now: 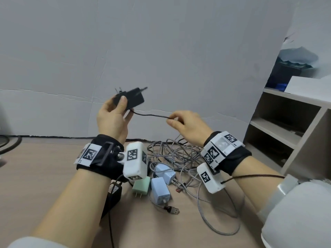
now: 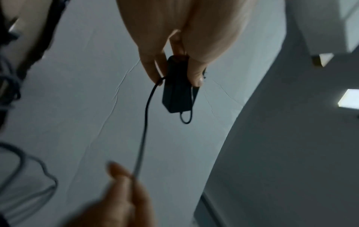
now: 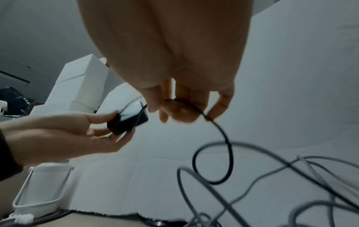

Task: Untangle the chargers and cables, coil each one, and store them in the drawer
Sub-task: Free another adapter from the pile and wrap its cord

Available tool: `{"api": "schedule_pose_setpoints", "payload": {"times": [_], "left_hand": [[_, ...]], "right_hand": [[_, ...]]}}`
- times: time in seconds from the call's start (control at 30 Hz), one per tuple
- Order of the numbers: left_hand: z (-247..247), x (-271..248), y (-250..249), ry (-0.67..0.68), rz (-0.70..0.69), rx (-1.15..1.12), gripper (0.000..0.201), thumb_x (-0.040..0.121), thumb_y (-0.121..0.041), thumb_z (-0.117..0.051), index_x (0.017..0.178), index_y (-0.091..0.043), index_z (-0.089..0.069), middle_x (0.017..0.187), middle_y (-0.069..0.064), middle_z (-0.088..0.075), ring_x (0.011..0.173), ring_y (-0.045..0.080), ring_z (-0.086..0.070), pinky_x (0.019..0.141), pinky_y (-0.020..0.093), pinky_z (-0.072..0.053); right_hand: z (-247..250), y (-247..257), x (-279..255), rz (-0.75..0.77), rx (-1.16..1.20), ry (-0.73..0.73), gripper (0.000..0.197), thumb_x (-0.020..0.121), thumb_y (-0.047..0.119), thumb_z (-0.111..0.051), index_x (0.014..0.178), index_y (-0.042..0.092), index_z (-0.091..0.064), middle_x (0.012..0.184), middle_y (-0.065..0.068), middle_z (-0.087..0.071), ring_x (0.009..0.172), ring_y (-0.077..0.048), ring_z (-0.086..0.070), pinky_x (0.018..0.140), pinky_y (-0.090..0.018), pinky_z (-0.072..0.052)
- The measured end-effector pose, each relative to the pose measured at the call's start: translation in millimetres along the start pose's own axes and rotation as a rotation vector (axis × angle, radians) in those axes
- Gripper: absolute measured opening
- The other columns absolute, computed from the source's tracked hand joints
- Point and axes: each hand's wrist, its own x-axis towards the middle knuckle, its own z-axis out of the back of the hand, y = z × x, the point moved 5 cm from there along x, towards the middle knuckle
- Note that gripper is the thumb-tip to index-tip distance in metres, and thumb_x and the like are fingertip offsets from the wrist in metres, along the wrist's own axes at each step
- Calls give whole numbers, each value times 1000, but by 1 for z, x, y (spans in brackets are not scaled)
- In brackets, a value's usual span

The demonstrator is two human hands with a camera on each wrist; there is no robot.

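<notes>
My left hand point(image 1: 114, 111) holds a black charger point(image 1: 133, 99) up in the air, thumb on its face and fingers behind it. Its thin black cable point(image 1: 152, 115) runs right to my right hand point(image 1: 180, 120), which pinches it between thumb and fingers. In the left wrist view the charger point(image 2: 177, 86) sits between my fingertips, with the cable point(image 2: 144, 122) leading down to the right hand point(image 2: 120, 192). The right wrist view shows the cable point(image 3: 221, 132) looping below my right hand point(image 3: 184, 110). A tangle of grey braided cables point(image 1: 175, 154) lies on the table below.
Two light blue chargers point(image 1: 160, 190), a mint green one point(image 1: 141, 186) and another black adapter point(image 1: 113, 196) lie on the wooden table point(image 1: 35, 167). An open shelf unit point(image 1: 286, 133) stands at the right. A white bin point(image 3: 40, 190) appears in the right wrist view.
</notes>
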Motion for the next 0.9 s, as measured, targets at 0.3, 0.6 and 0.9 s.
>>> {"api": "schedule_pose_setpoints", "payload": {"times": [0.3,0.6,0.9], "left_hand": [[-43,-36,25,595,135,585,36,96,-3,-62,132,-7,-59,124,15,-69,113,27,-69,93,38,-58],[-52,-54,23,751,303,394,43,89,-10,-61,131,0,-59,122,19,-68,112,30,-67,85,37,-58],[-51,-45,22,578,368,63,34,97,-19,-60,124,1,-64,118,13,-65,99,19,-62,86,25,-53]], "right_hand": [[66,26,7,151,86,-155,11,94,25,-70,101,19,-76,87,7,-71,80,-6,-64,78,-23,-48],[58,-10,1,-45,270,-55,9,96,19,-67,94,12,-72,73,-1,-68,56,-8,-51,49,-15,-40],[14,-4,0,-67,318,94,21,105,16,-50,95,17,-68,77,-6,-69,62,-14,-63,61,-28,-52]]}}
